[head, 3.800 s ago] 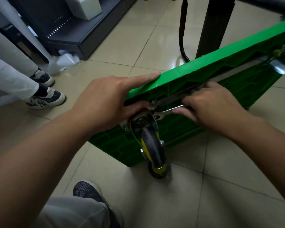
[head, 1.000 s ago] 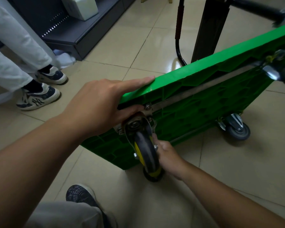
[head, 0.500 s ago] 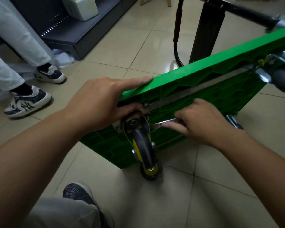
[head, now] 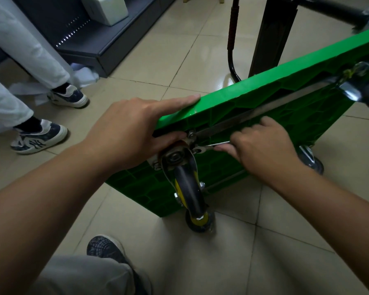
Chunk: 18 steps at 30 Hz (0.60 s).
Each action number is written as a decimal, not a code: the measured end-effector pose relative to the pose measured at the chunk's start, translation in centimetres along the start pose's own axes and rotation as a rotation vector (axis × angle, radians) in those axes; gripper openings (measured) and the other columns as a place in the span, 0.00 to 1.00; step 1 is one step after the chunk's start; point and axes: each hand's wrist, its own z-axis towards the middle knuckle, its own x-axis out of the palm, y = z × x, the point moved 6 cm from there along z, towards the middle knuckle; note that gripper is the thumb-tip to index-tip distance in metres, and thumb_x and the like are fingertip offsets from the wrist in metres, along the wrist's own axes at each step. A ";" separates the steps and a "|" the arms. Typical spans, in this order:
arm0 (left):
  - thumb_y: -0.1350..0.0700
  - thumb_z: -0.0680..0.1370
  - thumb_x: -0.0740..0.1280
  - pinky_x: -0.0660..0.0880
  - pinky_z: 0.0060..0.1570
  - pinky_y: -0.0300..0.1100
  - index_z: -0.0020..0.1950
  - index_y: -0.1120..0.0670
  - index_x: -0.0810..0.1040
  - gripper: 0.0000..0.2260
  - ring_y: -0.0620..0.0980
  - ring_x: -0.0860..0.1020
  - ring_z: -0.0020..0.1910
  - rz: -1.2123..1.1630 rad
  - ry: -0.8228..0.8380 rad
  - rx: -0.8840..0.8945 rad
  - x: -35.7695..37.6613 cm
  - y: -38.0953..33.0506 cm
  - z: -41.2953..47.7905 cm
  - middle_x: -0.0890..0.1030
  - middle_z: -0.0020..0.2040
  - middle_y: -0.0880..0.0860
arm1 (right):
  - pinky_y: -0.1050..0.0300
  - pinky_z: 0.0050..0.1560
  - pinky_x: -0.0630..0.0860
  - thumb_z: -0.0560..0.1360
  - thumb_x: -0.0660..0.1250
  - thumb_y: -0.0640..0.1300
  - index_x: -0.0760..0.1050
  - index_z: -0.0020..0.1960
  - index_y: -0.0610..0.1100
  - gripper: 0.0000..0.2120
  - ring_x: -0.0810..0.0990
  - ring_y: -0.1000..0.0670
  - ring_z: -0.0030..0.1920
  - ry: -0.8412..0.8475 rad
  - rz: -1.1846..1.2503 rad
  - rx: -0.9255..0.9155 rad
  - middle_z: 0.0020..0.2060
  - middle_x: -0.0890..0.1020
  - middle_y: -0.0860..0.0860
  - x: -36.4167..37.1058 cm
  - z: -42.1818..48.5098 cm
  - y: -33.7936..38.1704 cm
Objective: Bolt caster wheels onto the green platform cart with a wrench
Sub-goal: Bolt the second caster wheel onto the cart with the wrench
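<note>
The right hand (head: 264, 150) had risen from beside the caster wheel (head: 190, 192), fingers (head: 224, 148) pinching a wrench (head: 214, 145) that lay level, head pointing left at the wheel's mount (head: 175, 155). The left hand (head: 132, 135) clasped the green platform cart (head: 264, 99), tipped on the floor (head: 264, 252).

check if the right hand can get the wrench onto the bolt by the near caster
Probably yes: the right hand holds the wrench with its head at the caster plate; the left hand grips the cart on the other side.
</note>
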 end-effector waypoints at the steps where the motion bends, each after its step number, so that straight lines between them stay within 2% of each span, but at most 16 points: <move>1: 0.39 0.77 0.67 0.79 0.41 0.51 0.78 0.31 0.62 0.30 0.53 0.81 0.40 0.005 -0.002 -0.001 0.0 0.0 0.0 0.86 0.58 0.49 | 0.51 0.43 0.67 0.81 0.48 0.65 0.74 0.31 0.46 0.32 0.77 0.45 0.28 0.001 0.012 0.030 0.27 0.79 0.46 0.2 -0.3 0.1; 5: 0.40 0.77 0.69 0.78 0.40 0.49 0.77 0.31 0.63 0.30 0.53 0.81 0.40 0.016 -0.013 -0.009 -0.1 0.0 -0.1 0.86 0.56 0.48 | 0.51 0.44 0.67 0.80 0.49 0.64 0.73 0.30 0.47 0.31 0.77 0.45 0.28 0.036 0.079 0.113 0.26 0.79 0.46 1.7 -0.8 0.6; 8: 0.41 0.77 0.69 0.77 0.38 0.49 0.77 0.31 0.64 0.30 0.53 0.80 0.39 0.015 -0.020 -0.006 -0.2 -0.2 -0.1 0.86 0.54 0.48 | 0.52 0.40 0.65 0.80 0.51 0.64 0.70 0.30 0.48 0.28 0.76 0.44 0.27 0.087 0.284 0.236 0.24 0.75 0.49 2.7 -1.9 1.5; 11: 0.40 0.77 0.68 0.79 0.41 0.51 0.77 0.32 0.63 0.30 0.55 0.82 0.42 0.002 -0.019 0.000 -0.1 -0.2 -0.1 0.86 0.56 0.50 | 0.53 0.35 0.62 0.77 0.48 0.69 0.66 0.32 0.47 0.29 0.73 0.42 0.31 0.295 0.726 0.539 0.26 0.69 0.51 5.1 -3.9 4.6; 14: 0.40 0.76 0.67 0.80 0.42 0.53 0.78 0.31 0.63 0.30 0.56 0.82 0.44 -0.009 -0.007 -0.006 -0.1 -0.1 0.0 0.86 0.56 0.51 | 0.54 0.32 0.64 0.73 0.49 0.75 0.66 0.32 0.41 0.36 0.69 0.49 0.28 0.289 1.349 0.826 0.26 0.70 0.48 7.4 -5.5 9.9; 16: 0.40 0.76 0.67 0.80 0.42 0.53 0.78 0.31 0.63 0.30 0.56 0.82 0.44 -0.006 -0.003 -0.007 0.0 -0.2 0.0 0.86 0.56 0.51 | 0.54 0.32 0.66 0.68 0.51 0.81 0.69 0.35 0.37 0.44 0.70 0.50 0.30 0.271 1.511 0.894 0.29 0.71 0.45 8.4 -5.7 11.4; 18: 0.40 0.76 0.67 0.79 0.42 0.52 0.77 0.31 0.63 0.30 0.56 0.82 0.44 -0.007 -0.003 -0.008 0.0 -0.2 -0.1 0.86 0.56 0.50 | 0.54 0.32 0.64 0.65 0.52 0.83 0.68 0.35 0.36 0.47 0.68 0.50 0.30 0.265 1.547 0.876 0.29 0.69 0.45 8.7 -5.6 11.3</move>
